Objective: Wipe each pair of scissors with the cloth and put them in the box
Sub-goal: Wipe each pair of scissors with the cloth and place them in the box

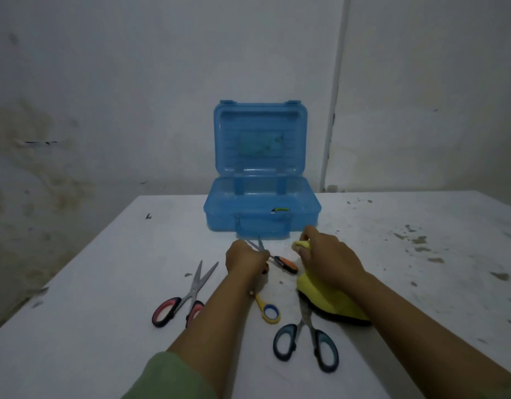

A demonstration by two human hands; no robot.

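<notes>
The left hand [245,259] grips a small pair of orange-handled scissors [287,264] just in front of the open blue plastic box [261,208], its blades open past the knuckles. Just to the right, the right hand [327,260] pinches the yellow cloth [323,298], which trails under the wrist. Pink-handled scissors [181,300], yellow-handled scissors [267,309] and blue-handled scissors [306,341] lie on the white table [90,283] nearer the person.

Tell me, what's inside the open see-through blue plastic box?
Inside the open see-through blue plastic box, near its front wall, one small dark thing with a green-yellow edge shows, maybe a scissors handle. The front wall and handle hide whatever lies lower, so the rest of the floor cannot be seen.
</notes>
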